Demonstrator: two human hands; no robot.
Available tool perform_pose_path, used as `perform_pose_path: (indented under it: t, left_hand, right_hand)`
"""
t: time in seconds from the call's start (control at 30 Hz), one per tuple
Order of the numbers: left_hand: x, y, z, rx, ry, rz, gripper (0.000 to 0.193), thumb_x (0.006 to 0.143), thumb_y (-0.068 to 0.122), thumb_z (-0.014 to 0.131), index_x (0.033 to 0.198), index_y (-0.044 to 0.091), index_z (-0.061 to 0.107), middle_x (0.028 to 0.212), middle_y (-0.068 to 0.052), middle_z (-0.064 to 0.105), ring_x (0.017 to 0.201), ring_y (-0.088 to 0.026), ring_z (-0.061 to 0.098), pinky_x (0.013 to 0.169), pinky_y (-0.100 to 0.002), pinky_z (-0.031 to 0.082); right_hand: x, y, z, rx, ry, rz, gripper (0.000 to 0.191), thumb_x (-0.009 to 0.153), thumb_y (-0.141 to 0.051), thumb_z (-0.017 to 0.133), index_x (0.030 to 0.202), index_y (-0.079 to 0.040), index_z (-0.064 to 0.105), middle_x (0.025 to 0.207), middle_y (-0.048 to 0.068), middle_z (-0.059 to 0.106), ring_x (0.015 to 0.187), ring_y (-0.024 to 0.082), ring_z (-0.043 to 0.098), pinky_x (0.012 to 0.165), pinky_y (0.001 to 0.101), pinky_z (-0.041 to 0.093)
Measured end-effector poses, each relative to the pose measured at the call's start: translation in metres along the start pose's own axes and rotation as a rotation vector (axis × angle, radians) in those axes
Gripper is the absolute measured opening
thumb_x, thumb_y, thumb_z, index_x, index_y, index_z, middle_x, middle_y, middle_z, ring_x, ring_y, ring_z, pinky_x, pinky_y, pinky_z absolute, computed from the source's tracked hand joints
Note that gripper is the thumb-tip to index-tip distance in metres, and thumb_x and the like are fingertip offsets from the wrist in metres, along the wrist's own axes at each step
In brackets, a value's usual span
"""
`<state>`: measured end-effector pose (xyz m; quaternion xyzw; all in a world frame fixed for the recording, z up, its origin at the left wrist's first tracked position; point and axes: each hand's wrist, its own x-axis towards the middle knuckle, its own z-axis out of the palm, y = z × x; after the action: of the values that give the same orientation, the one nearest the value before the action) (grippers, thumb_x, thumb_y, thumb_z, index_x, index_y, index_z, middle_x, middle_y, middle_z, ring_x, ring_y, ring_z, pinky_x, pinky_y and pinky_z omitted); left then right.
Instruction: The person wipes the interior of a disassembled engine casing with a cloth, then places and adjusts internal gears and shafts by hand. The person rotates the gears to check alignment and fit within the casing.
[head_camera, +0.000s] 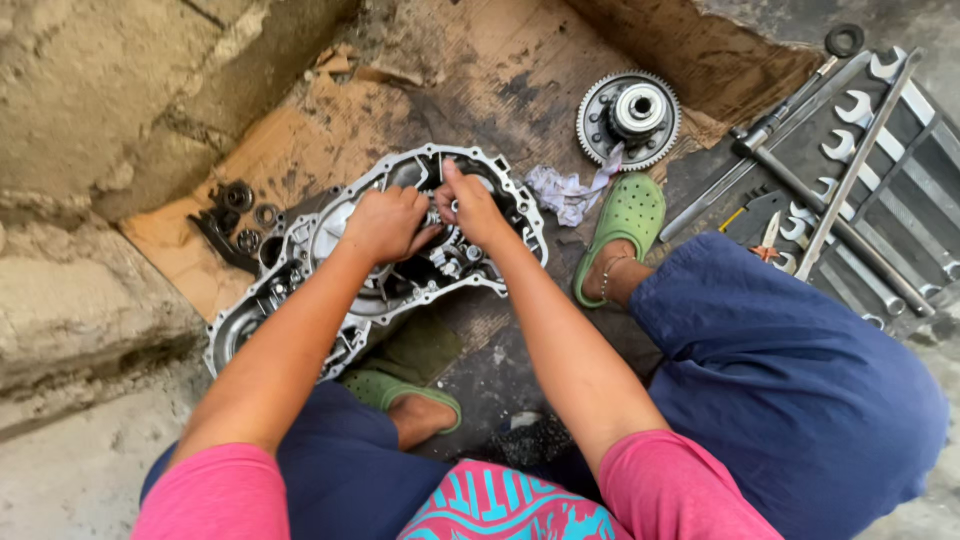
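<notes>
Seen from above, squatting over a sheet of stained brown cardboard (500, 60) laid on the ground. Lying flat on it, at centre left, a silver cast-aluminium gearbox housing with a bolted rim (300, 290). Left hand (385, 225) curled almost into a fist over the middle of the housing, fingers bent down onto the inner parts; cannot tell whether anything is gripped. Right hand (470, 205) just beside it, touching it at the fingertips, index finger stretched toward the far rim, remaining fingers bent around small metal parts inside; grip itself hidden.

Close along the left, a rough concrete wall (100, 150), little room between it and the housing's left edge. In that gap, a cluster of small dark bearings and rings (240, 215). Just beyond the housing's right rim, a crumpled white rag (565, 190), then a round toothed steel gear with hub (630, 120). Green rubber clogs (625, 220) on both feet, one beside the rag, the other tucked under the housing's near edge. Far right, well apart, a row of silver open-ended spanners (860, 110) on a dark mat, long steel bars across them.
</notes>
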<state>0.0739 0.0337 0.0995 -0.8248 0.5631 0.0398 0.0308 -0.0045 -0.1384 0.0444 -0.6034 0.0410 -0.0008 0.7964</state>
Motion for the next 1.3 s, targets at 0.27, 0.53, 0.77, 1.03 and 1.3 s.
perform_pose_path:
  t: [0.27, 0.53, 0.77, 1.03, 1.3]
  left_hand:
    - [0.003, -0.009, 0.039, -0.095, 0.122, -0.059, 0.039, 0.083, 0.045, 0.075, 0.074, 0.009, 0.066, 0.075, -0.011, 0.070, 0.068, -0.031, 0.070, 0.059, -0.045, 0.055]
    - [-0.003, 0.022, 0.045, -0.118, 0.295, -0.395, 0.044, 0.086, 0.044, 0.078, 0.063, 0.009, 0.066, 0.063, -0.015, 0.067, 0.055, -0.034, 0.066, 0.053, -0.046, 0.054]
    - [0.003, 0.000, 0.035, -0.152, 0.260, -0.058, 0.039, 0.085, 0.040, 0.075, 0.064, 0.008, 0.067, 0.065, -0.014, 0.068, 0.057, -0.033, 0.067, 0.053, -0.047, 0.053]
    - [-0.001, 0.024, 0.042, -0.099, 0.264, -0.408, 0.042, 0.088, 0.043, 0.073, 0.063, 0.009, 0.070, 0.063, -0.016, 0.068, 0.054, -0.034, 0.066, 0.054, -0.045, 0.054]
    - [0.008, 0.022, 0.029, -0.085, 0.228, -0.363, 0.042, 0.089, 0.041, 0.070, 0.062, 0.009, 0.070, 0.062, -0.015, 0.068, 0.053, -0.033, 0.067, 0.052, -0.046, 0.054]
  right_hand:
    - [-0.003, -0.001, 0.005, 0.069, 0.067, 0.019, 0.077, 0.105, -0.061, 0.031, 0.052, -0.006, 0.041, 0.050, 0.002, 0.042, 0.050, 0.016, 0.048, 0.059, 0.0329, 0.052]
    - [-0.004, 0.009, 0.014, 0.070, 0.218, -0.043, 0.075, 0.106, -0.058, 0.036, 0.053, -0.006, 0.045, 0.050, 0.003, 0.045, 0.054, 0.017, 0.055, 0.059, 0.0317, 0.046]
    - [-0.004, 0.007, 0.005, 0.111, 0.034, 0.004, 0.070, 0.108, -0.054, 0.041, 0.055, -0.007, 0.042, 0.051, 0.002, 0.042, 0.051, 0.016, 0.048, 0.059, 0.0317, 0.047]
    - [-0.002, 0.006, 0.008, 0.121, 0.134, -0.015, 0.068, 0.110, -0.051, 0.042, 0.057, -0.007, 0.041, 0.051, 0.002, 0.043, 0.050, 0.013, 0.040, 0.051, 0.0310, 0.037]
    - [-0.004, 0.006, 0.027, 0.152, 0.392, -0.071, 0.063, 0.107, -0.044, 0.044, 0.056, -0.007, 0.048, 0.051, 0.002, 0.048, 0.049, 0.013, 0.045, 0.051, 0.0307, 0.038]
